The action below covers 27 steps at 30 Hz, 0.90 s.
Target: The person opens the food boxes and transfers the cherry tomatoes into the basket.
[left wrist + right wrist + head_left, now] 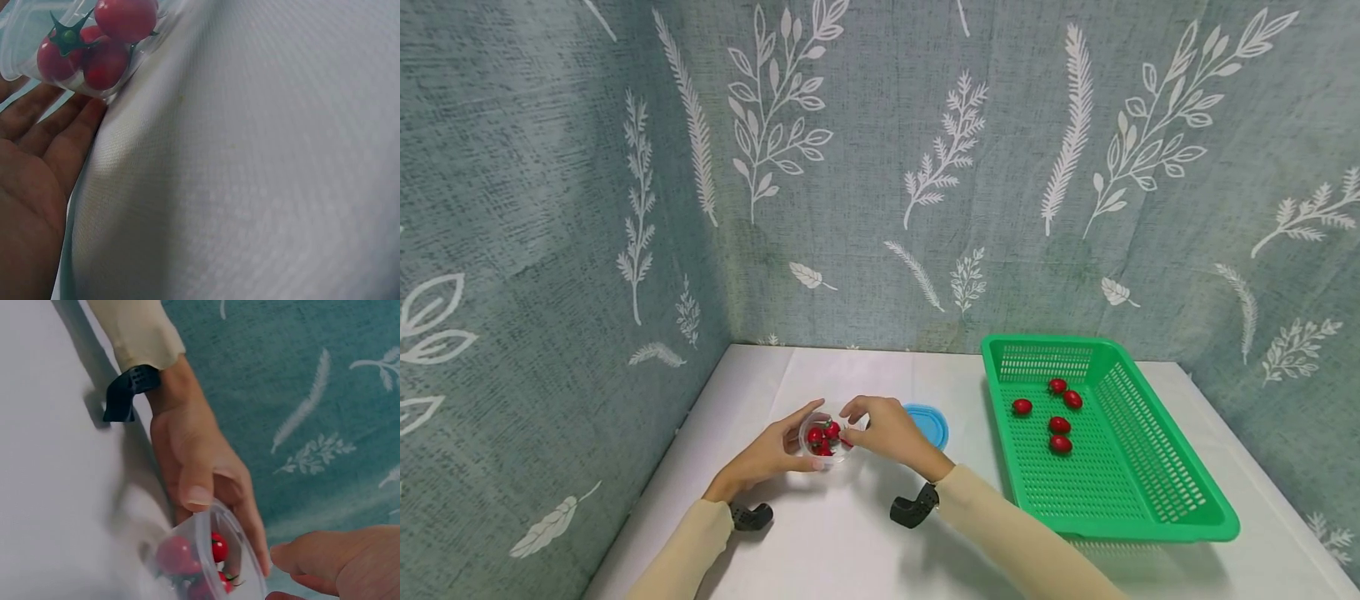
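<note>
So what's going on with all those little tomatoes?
A person's left hand holds a clear tub with some small red tomatoes inside. The right hand is at the tub's rim, but I can't tell whether it's holding one. Five more tomatoes lie in the green basket. A blue lid lies on the table, off the tub.

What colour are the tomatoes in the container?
The tomatoes are red, best seen in the left wrist view.

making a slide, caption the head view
Left hand holding a round clear plastic cup of red tomatoes, right hand at its rim; green rectangular plastic basket at right.
</note>
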Each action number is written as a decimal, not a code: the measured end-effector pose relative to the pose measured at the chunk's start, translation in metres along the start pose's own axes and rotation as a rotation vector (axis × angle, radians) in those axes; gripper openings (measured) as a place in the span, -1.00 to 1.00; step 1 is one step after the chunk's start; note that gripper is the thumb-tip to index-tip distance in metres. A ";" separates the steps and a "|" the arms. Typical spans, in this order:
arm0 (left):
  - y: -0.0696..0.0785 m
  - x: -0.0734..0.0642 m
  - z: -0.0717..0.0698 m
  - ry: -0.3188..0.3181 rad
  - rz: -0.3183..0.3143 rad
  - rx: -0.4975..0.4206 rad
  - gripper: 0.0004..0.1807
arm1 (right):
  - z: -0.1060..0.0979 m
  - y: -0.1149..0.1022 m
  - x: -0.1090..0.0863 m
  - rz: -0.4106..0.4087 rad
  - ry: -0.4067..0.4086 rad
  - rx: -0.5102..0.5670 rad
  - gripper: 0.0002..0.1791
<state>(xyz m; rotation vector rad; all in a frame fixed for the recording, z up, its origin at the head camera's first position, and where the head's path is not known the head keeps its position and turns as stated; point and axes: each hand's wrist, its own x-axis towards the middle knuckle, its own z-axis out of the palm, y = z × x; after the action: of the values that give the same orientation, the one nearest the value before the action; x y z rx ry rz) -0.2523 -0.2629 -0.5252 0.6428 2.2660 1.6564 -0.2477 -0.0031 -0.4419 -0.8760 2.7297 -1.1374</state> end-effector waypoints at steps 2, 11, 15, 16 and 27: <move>0.000 0.000 0.000 -0.004 0.005 -0.004 0.15 | 0.004 0.001 0.002 -0.002 -0.007 0.002 -0.73; -0.002 -0.001 0.000 0.000 -0.004 -0.004 0.16 | 0.019 0.010 0.010 0.004 -0.038 -0.049 -0.68; -0.001 -0.002 0.000 0.000 -0.009 0.000 0.15 | 0.023 0.010 0.013 0.024 -0.067 -0.015 -0.65; -0.001 -0.002 0.000 0.000 -0.011 -0.001 0.15 | 0.024 0.010 0.013 0.026 -0.075 -0.008 -0.63; -0.002 -0.002 0.000 0.000 -0.001 -0.007 0.15 | 0.032 0.009 0.018 0.079 -0.168 -0.067 -0.53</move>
<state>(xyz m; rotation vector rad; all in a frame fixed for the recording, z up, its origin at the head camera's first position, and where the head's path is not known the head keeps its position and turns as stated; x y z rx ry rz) -0.2512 -0.2640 -0.5273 0.6407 2.2592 1.6630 -0.2587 -0.0274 -0.4682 -0.8223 2.6530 -0.9191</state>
